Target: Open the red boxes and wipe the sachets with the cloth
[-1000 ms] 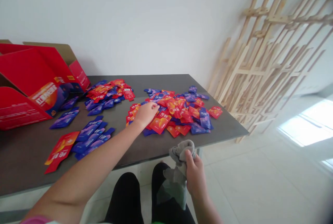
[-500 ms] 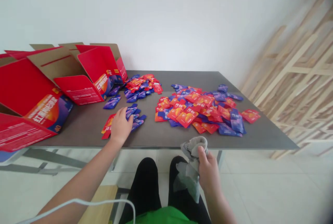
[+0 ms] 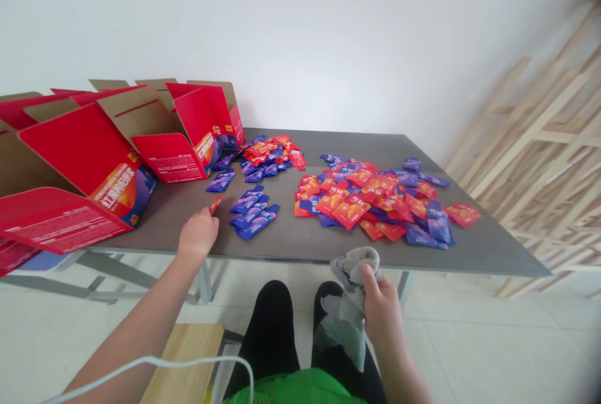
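Observation:
My left hand (image 3: 199,232) is closed on red sachets (image 3: 215,204) above the table's front left part; only an orange-red edge shows past the fingers, so how many it grips I cannot tell. Just right of it, a few purple sachets (image 3: 253,213) lie overlapping in a short row. My right hand (image 3: 381,304) grips a bunched grey cloth (image 3: 350,304), which hangs down in front of the table edge over my right knee. A large mixed heap of red and purple sachets (image 3: 366,197) spreads beyond the cloth.
Open red cardboard boxes (image 3: 113,185) stand along the left of the grey table (image 3: 291,244). A smaller sachet pile (image 3: 272,153) lies near the farthest box. Wooden frames (image 3: 554,160) lean at the right wall. A white cable (image 3: 188,363) crosses my left forearm.
My left hand has moved left, off the purple sachets, and the red sachets beside them are now in its grip. My right hand still holds the cloth. The view has shifted slightly left.

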